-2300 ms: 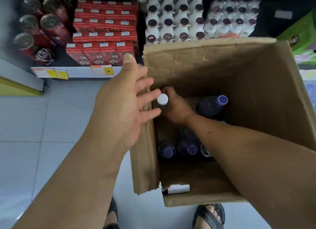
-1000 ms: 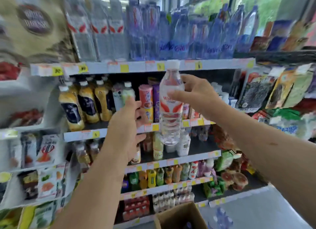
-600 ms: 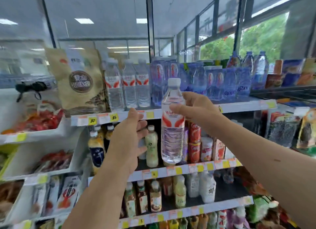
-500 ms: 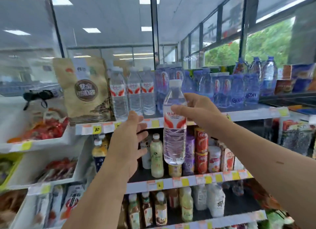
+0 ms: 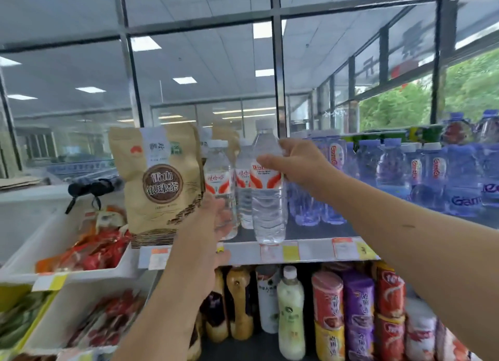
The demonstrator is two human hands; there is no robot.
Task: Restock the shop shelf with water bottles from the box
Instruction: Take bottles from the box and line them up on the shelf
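Observation:
My right hand (image 5: 298,165) grips a clear water bottle (image 5: 267,204) with a red and white label by its shoulder. The bottle stands upright at the front edge of the top shelf (image 5: 310,248). Two matching bottles, one at the left (image 5: 220,190) and one behind (image 5: 243,188), stand on the same shelf. My left hand (image 5: 206,225) is raised with its fingers spread against the lower part of the left bottle; whether it grips it I cannot tell. The box is out of view.
A brown tea pouch (image 5: 159,182) stands left of the bottles. Blue-tinted water bottles (image 5: 421,174) fill the shelf to the right. Below are drink bottles (image 5: 290,314) and stacked snack cans (image 5: 359,317). White bins of red snack packs (image 5: 89,250) sit at the left.
The bottle went from the box up to the top shelf in my right hand and now stands at its front edge. My left hand rose to the left bottle.

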